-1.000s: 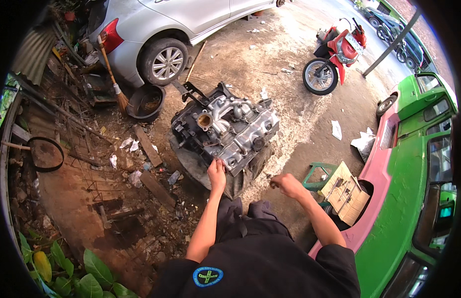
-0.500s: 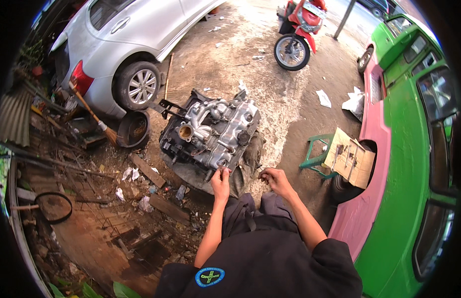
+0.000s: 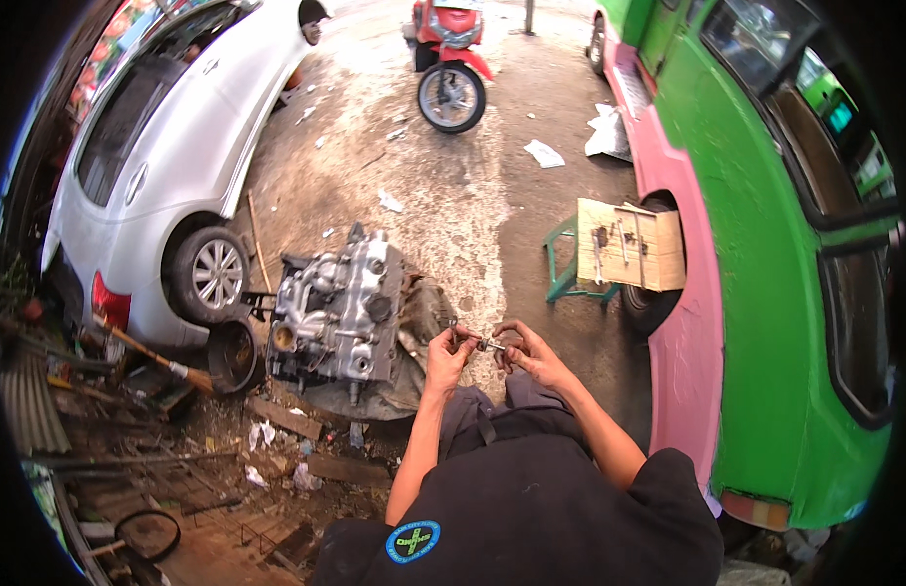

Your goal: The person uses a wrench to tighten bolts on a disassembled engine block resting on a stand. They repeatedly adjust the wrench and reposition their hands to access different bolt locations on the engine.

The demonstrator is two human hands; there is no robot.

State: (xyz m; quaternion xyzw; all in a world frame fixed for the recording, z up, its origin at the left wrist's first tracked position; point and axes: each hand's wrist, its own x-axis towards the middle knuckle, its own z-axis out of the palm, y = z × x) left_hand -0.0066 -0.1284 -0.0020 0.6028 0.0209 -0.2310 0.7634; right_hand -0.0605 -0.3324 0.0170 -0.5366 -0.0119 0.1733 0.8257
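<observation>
In front of my lap, my left hand [image 3: 447,361] and my right hand [image 3: 537,357] are close together, fingers pinched on a small bolt-like metal part [image 3: 490,344] between them. Its exact kind is too small to make out. A little dark piece shows at my left fingertips. To the left of my hands, apart from them, sits a greasy car engine [image 3: 342,314] with a silver cover and curved intake pipes. It rests on a dark round base, with a dark cloth [image 3: 426,311] along its right side.
On the right, a green stool [image 3: 562,262] and cardboard [image 3: 658,239] with wrenches stand beside a green and pink van [image 3: 756,293]. A silver car [image 3: 170,146], black tub [image 3: 234,355] and broom [image 3: 189,374] are at left. A red motorcycle [image 3: 451,78] stands ahead. Wood scraps litter the lower left.
My view has turned to the right, so the engine lies further left. My hands have come away from the engine's edge and together, both now on the small metal part.
</observation>
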